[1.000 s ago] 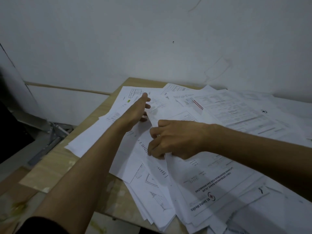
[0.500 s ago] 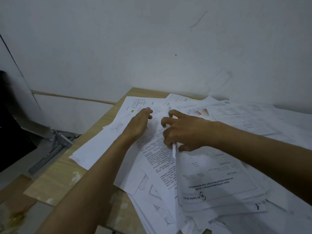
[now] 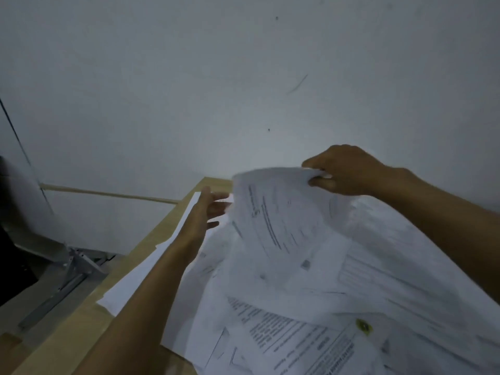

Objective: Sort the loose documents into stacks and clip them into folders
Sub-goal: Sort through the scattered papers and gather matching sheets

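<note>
Office: paper-strewn desk (image 3: pixel 151 247)

From my remote feed the scene is dim and bluish-grey, with the wall (image 3: pixel 243 77) brightest near its middle and falling dark toward the left edge. Motion blur smears the lifted sheet (image 3: pixel 281 220) and nearby print, and straight lines bow at the frame's edges.

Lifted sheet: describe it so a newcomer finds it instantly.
Start at the wooden table against the white wall, covered in loose papers. The lifted sheet rises near the far edge, pinched by the right hand; it alone curls up off the pile.
</note>
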